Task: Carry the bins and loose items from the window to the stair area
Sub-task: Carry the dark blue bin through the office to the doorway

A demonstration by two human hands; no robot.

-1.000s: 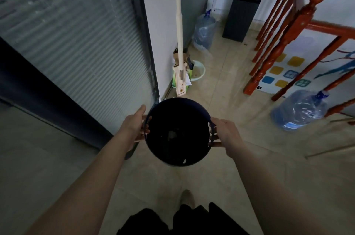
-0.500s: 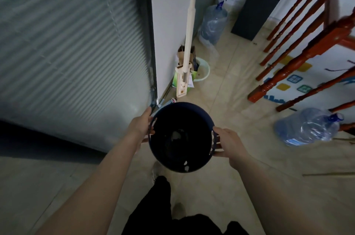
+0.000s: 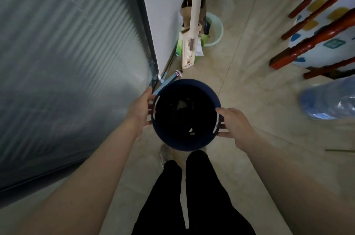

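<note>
Squarely between the two hands sits the dark bin (image 3: 189,81), upright with its mouth up, held in front of the legs. The left hand (image 3: 141,108) grips one side of the rim and the right hand (image 3: 234,123) curls round the slotted rim opposite. The red stair railing (image 3: 315,42) lies ahead to the right, nearer the right hand, so the carry likely swings that way.

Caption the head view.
Left hand and right hand hold a dark round bin near a propped mop and red railing.
</note>
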